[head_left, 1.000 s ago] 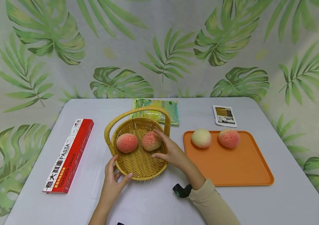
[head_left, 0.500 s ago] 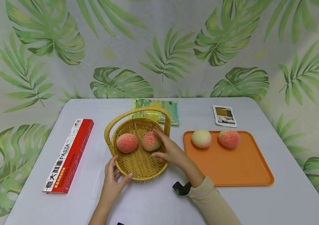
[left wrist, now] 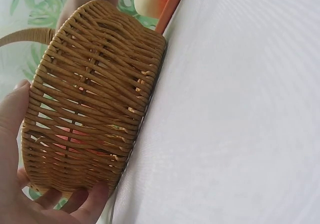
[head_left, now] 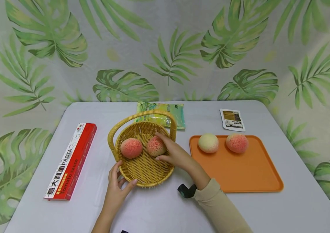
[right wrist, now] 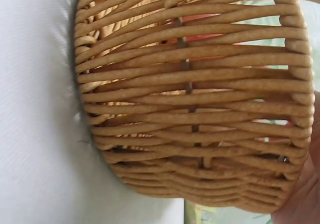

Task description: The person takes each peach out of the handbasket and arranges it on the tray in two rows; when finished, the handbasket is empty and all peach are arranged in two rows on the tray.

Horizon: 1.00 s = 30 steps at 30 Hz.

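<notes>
In the head view a round wicker basket with a tall hooped handle stands on the table, with two pink-speckled peaches inside, a left peach and a right peach. My left hand holds the basket at its near left side. In the left wrist view, the thumb of my left hand lies at the rim and the fingers bend against the woven wall. Reaching over the right rim, my right hand holds the right peach, index finger across its top and thumb at its lower edge. The basket wall mostly hides this in the right wrist view.
Right of the basket lies an orange tray bearing a pale peach and a pink peach. A red-and-white pasta box lies at left. Behind are a green-yellow packet and a small white-edged pouch.
My right hand has edged slightly left, its index finger and thumb coming further over the right peach. The left hand and basket have stayed put.
</notes>
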Tool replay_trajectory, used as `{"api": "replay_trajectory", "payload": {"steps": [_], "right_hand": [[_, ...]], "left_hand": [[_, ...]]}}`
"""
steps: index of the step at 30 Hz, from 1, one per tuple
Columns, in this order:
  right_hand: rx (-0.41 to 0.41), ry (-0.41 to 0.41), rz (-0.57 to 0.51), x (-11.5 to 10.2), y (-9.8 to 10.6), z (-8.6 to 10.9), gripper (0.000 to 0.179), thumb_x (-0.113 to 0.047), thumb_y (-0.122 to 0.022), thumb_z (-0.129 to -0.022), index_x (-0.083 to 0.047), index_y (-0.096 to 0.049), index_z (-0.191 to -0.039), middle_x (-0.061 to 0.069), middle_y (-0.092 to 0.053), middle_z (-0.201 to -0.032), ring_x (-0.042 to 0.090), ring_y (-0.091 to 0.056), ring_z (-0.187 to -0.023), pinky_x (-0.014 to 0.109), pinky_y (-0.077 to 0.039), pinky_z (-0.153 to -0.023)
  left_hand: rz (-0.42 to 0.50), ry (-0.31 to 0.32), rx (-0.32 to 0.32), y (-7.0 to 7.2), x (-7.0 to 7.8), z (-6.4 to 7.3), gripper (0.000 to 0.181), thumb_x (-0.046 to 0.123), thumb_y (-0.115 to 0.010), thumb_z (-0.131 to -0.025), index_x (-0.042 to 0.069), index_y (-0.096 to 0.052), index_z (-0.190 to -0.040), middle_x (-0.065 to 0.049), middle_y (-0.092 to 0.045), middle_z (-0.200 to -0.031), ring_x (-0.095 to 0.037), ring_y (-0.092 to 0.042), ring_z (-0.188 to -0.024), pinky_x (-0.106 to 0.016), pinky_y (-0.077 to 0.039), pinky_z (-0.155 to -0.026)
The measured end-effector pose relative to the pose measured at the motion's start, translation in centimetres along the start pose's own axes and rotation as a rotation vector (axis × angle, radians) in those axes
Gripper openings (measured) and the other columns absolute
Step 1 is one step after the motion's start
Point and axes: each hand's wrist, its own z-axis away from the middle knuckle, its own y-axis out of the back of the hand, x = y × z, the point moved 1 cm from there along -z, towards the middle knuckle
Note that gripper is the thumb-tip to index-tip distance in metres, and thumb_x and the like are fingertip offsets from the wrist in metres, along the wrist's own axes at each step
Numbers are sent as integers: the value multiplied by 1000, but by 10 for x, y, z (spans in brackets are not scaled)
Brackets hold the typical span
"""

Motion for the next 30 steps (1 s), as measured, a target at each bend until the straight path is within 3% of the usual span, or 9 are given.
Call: {"api": "replay_trajectory", "payload": {"steps": [14,22,30], "right_hand": [[-51,-76,44,-5,1,-11,79,-16,-74,-75,-7,-28,-139,10,-32,-140,22,-32,-125,35,-29,-101],[-84,-53,83,-5,1,-11,71,-12,-73,-76,-2,-35,-135,16,-30,-140,25,-26,-128,36,-25,-104],[-46,-46,152,-7,-2,-11,63,-5,-68,-79,0,-38,-133,15,-36,-137,24,-29,-127,35,-27,-103]], "left_hand": [[1,-4,-1,0,3,0,80,7,-68,-80,4,-16,-140,-17,-13,-140,-35,-27,-122,-42,-35,-95],[-4,0,6,0,1,0,80,7,-69,-79,4,-17,-140,-16,-15,-140,-35,-28,-121,-16,-37,-89],[-1,-2,3,1,-2,0,81,9,-70,-79,5,-17,-140,-15,-14,-140,-36,-27,-121,-13,-36,-88]]}}
